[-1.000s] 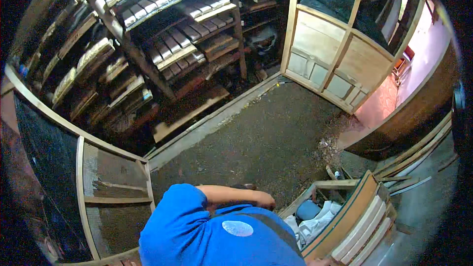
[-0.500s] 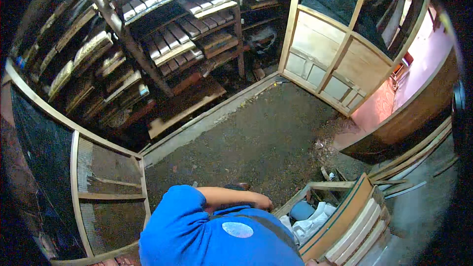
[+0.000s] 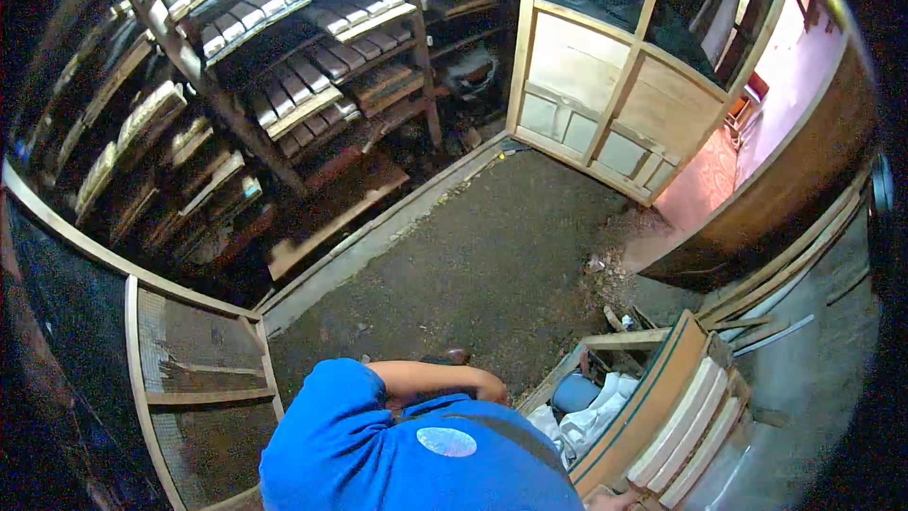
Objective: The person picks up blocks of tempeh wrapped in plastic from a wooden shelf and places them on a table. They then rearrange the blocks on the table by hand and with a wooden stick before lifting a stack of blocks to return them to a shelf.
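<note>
Though unable to see fingers behind blue shirt (image 3: 378, 454), cannot tell grip; noting wooden crate (image 3: 653, 407) right of bent forearm (image 3: 430, 380), lying diagonal.

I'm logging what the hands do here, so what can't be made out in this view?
- Both hands: hidden in the head view; the bent forearm ends behind the blue shirt.
- Crate contents: partly covered by white cloth.
- Shelf items: too dark and small to identify.
- Room's rim: bent and black from the fisheye.
</note>
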The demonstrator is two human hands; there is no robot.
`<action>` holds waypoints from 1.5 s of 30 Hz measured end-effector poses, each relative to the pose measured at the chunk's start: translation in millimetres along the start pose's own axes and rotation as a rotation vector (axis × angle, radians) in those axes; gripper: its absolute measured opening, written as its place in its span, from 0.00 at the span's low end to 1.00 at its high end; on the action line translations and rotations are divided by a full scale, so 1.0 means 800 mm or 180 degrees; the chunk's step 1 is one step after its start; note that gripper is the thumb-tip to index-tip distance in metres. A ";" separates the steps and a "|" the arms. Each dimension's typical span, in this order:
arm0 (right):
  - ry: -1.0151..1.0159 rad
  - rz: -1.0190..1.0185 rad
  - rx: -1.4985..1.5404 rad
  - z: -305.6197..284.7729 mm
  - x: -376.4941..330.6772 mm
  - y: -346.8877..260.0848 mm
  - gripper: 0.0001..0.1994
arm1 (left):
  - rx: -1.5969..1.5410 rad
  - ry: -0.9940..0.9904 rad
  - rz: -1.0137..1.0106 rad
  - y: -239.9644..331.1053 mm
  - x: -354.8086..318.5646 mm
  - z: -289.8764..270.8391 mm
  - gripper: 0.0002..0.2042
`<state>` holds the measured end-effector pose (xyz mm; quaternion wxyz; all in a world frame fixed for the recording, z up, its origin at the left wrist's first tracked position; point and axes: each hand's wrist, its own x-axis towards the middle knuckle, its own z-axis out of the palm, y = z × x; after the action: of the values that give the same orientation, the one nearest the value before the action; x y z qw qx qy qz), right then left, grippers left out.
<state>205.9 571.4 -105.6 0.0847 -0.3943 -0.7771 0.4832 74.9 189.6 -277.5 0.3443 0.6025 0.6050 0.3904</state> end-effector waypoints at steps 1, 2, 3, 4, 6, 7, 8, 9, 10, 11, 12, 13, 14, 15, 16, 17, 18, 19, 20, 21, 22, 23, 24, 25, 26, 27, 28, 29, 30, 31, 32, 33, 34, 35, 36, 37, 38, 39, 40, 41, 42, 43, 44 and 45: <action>0.0021 0.0007 -0.0021 -0.004 -0.002 0.002 0.20 | 0.0083 -0.0234 -0.0159 0.018 0.003 -0.016 0.16; 0.0097 0.0056 0.0021 -0.013 -0.005 0.007 0.20 | 0.0179 -0.0492 -0.0298 0.040 0.007 -0.036 0.16; 0.0131 0.0060 0.0013 -0.019 -0.008 0.010 0.20 | 0.0174 -0.0622 -0.0420 0.053 0.009 -0.045 0.16; 0.0136 0.0069 0.0027 -0.021 -0.008 0.012 0.20 | 0.0133 -0.0652 -0.0492 0.052 0.010 -0.042 0.16; 0.0159 0.0082 0.0038 -0.027 -0.008 0.014 0.20 | 0.0023 -0.0654 -0.0556 0.050 0.012 -0.036 0.17; 0.0149 0.0078 0.0049 -0.027 -0.007 0.014 0.20 | -0.0035 -0.0636 -0.0570 0.045 0.012 -0.031 0.17; 0.0141 0.0090 0.0053 -0.028 -0.008 0.015 0.20 | -0.0085 -0.0641 -0.0595 0.039 0.012 -0.027 0.17; 0.0141 0.0086 0.0060 -0.028 -0.008 0.015 0.20 | -0.0123 -0.0647 -0.0610 0.034 0.013 -0.023 0.17; 0.0139 0.0097 0.0061 -0.031 -0.008 0.016 0.20 | -0.0169 -0.0661 -0.0642 0.028 0.014 -0.020 0.17; 0.0129 0.0107 0.0061 -0.032 -0.008 0.018 0.20 | -0.0198 -0.0683 -0.0661 0.022 0.015 -0.017 0.17; 0.0124 0.0106 0.0056 -0.031 -0.007 0.018 0.20 | -0.0234 -0.0705 -0.0677 0.016 0.017 -0.014 0.17; 0.0136 0.0113 0.0061 -0.031 -0.007 0.019 0.20 | -0.0278 -0.0740 -0.0690 0.008 0.020 -0.010 0.17; 0.0125 0.0121 0.0053 -0.032 -0.007 0.019 0.20 | -0.0322 -0.0760 -0.0713 -0.003 0.024 -0.003 0.17; 0.0134 0.0109 0.0051 -0.032 -0.008 0.018 0.20 | -0.0339 -0.0774 -0.0736 -0.014 0.025 0.002 0.17; 0.0117 0.0104 0.0056 -0.032 -0.006 0.016 0.20 | -0.0272 -0.0758 -0.0887 -0.032 0.030 0.019 0.18; 0.0041 0.0076 0.0038 -0.029 -0.002 0.013 0.20 | -0.0216 -0.0713 -0.1055 -0.053 0.036 0.040 0.18; 0.0023 0.0062 0.0028 -0.028 0.000 0.009 0.20 | -0.0163 -0.0690 -0.1202 -0.076 0.044 0.061 0.19; 0.0014 0.0067 0.0024 -0.028 0.000 0.009 0.20 | -0.0101 -0.0691 -0.1342 -0.079 0.051 0.069 0.19; 0.0000 0.0064 0.0011 -0.028 0.003 0.008 0.20 | -0.0042 -0.0684 -0.1487 -0.083 0.054 0.076 0.19; -0.0025 0.0045 0.0002 -0.027 0.005 0.005 0.20 | -0.0252 -0.0657 -0.1204 -0.092 0.047 0.078 0.20; -0.0003 0.0054 -0.0008 -0.028 0.005 0.007 0.20 | -0.0450 -0.0659 -0.0887 -0.082 0.036 0.061 0.21; -0.0006 0.0070 -0.0007 -0.027 0.006 0.008 0.20 | -0.0483 -0.0581 -0.0602 -0.073 0.033 0.057 0.21; -0.0003 0.0063 -0.0016 -0.026 0.005 0.007 0.20 | -0.0507 -0.0509 -0.0311 -0.066 0.031 0.052 0.21; -0.0018 0.0069 -0.0016 -0.025 0.007 0.007 0.20 | -0.0365 -0.0343 -0.0051 -0.063 0.034 0.055 0.21; -0.0033 0.0065 -0.0028 -0.025 0.007 0.006 0.20 | -0.0217 -0.0181 0.0211 -0.062 0.037 0.056 0.20; -0.0051 0.0058 -0.0041 -0.024 0.007 0.005 0.20 | -0.0034 -0.0250 0.0251 -0.061 0.042 0.057 0.20; -0.0092 0.0044 -0.0047 -0.021 0.008 0.002 0.20 | 0.0148 -0.0290 0.0276 -0.069 0.045 0.065 0.20; -0.0125 0.0034 -0.0067 -0.019 0.010 -0.001 0.20 | 0.0358 -0.0564 0.0079 -0.077 0.050 0.072 0.21; -0.0149 0.0028 -0.0088 -0.016 0.010 -0.004 0.20 | 0.0562 -0.0848 -0.0108 -0.098 0.056 0.086 0.21; -0.0201 0.0014 -0.0098 -0.016 0.012 -0.008 0.20 | 0.0769 -0.1134 -0.0312 -0.122 0.059 0.106 0.22; -0.0256 -0.0025 -0.0133 -0.012 0.015 -0.011 0.20 | 0.0217 -0.0661 -0.0308 -0.143 0.055 0.129 0.22; -0.0227 -0.0009 -0.0115 -0.014 0.017 -0.012 0.20 | 0.0320 -0.0662 -0.0218 -0.144 0.059 0.128 0.22; -0.0238 -0.0037 -0.0125 -0.012 0.019 -0.011 0.20 | 0.0421 -0.0654 -0.0135 -0.146 0.061 0.127 0.22; -0.0220 -0.0030 -0.0111 -0.010 0.022 -0.012 0.20 | 0.0515 -0.0658 -0.0054 -0.140 0.060 0.121 0.23; -0.0221 -0.0028 -0.0112 -0.010 0.023 -0.012 0.20 | 0.0607 -0.0656 0.0021 -0.129 0.057 0.115 0.23; -0.0208 -0.0015 -0.0109 -0.009 0.022 -0.012 0.20 | 0.0698 -0.0676 0.0104 -0.116 0.054 0.105 0.23; -0.0221 -0.0029 -0.0115 -0.008 0.022 -0.013 0.20 | 0.0789 -0.0678 0.0173 -0.103 0.050 0.094 0.24; -0.0204 -0.0015 -0.0111 -0.006 0.022 -0.013 0.20 | 0.0523 -0.0666 0.0026 -0.080 0.047 0.074 0.24; -0.0168 0.0002 -0.0100 -0.006 0.021 -0.012 0.20 | 0.0264 -0.0674 -0.0103 -0.052 0.046 0.047 0.25; -0.0151 0.0015 -0.0095 -0.004 0.019 -0.014 0.20 | 0.0239 -0.0690 -0.0037 -0.041 0.044 0.035 0.25; -0.0159 0.0007 -0.0091 -0.002 0.019 -0.016 0.20 | 0.0216 -0.0711 0.0033 -0.033 0.043 0.023 0.24; -0.0195 -0.0011 -0.0100 0.004 0.022 -0.021 0.20 | 0.0422 -0.0739 0.0303 -0.038 0.042 0.021 0.23; -0.0230 -0.0010 -0.0107 0.009 0.025 -0.025 0.20 | 0.0405 -0.0635 0.0499 -0.040 0.041 0.024 0.22; -0.0264 -0.0018 -0.0113 0.013 0.027 -0.027 0.20 | 0.0397 -0.0532 0.0698 -0.043 0.040 0.026 0.21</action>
<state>174.9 574.5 -98.6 0.0467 -0.3732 -0.7896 0.4849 76.1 224.1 -315.8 0.3107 0.7155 0.5279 0.3359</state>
